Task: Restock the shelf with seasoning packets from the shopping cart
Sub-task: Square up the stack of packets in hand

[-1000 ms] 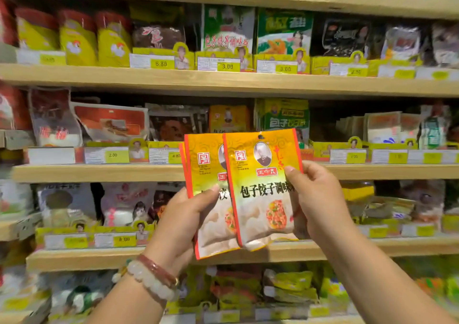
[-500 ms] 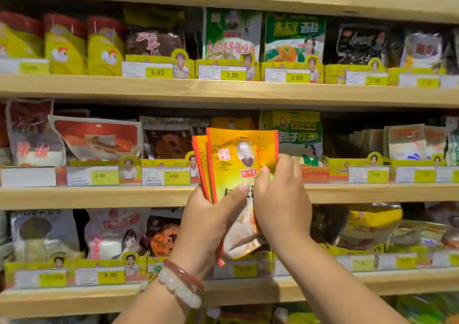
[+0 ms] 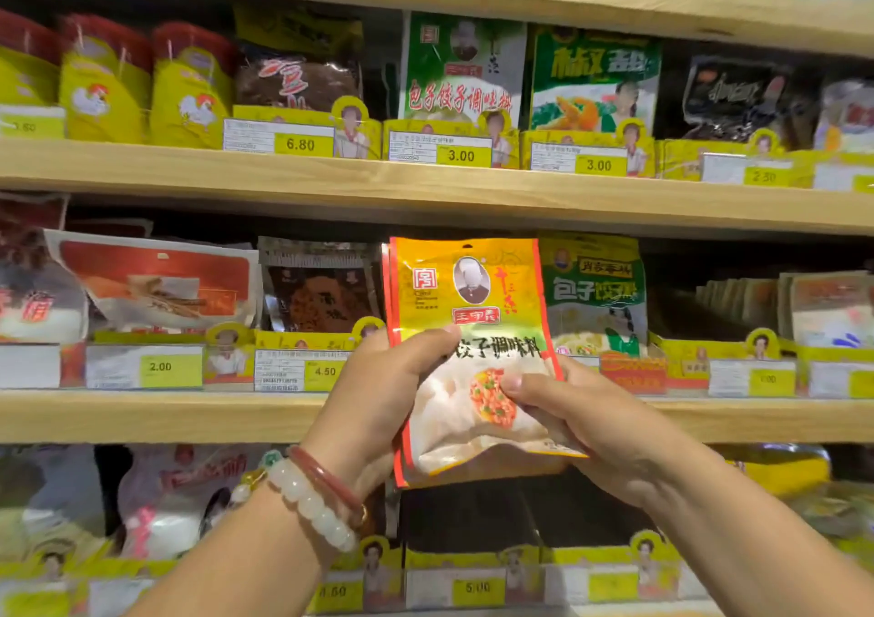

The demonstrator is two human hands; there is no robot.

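I hold a stack of yellow-and-red seasoning packets (image 3: 473,314) upright in front of the middle wooden shelf (image 3: 165,415). My left hand (image 3: 383,399) grips the stack's left edge, thumb across the front. My right hand (image 3: 581,422) pinches the lower right part of the front packet. The packets are squared up, with only thin edges of the back ones showing at the left. The shopping cart is out of view.
Three wooden shelves hold bagged seasonings behind yellow price tags. A green packet (image 3: 596,295) stands just right of my stack, a dark packet (image 3: 321,295) just left. The upper shelf (image 3: 425,186) carries green packets (image 3: 463,68) and yellow chicken-logo bags (image 3: 189,87).
The fanned packets have been pushed together into one stack and lifted closer to the middle shelf. My right hand slid from the upper right edge down to the lower right part.
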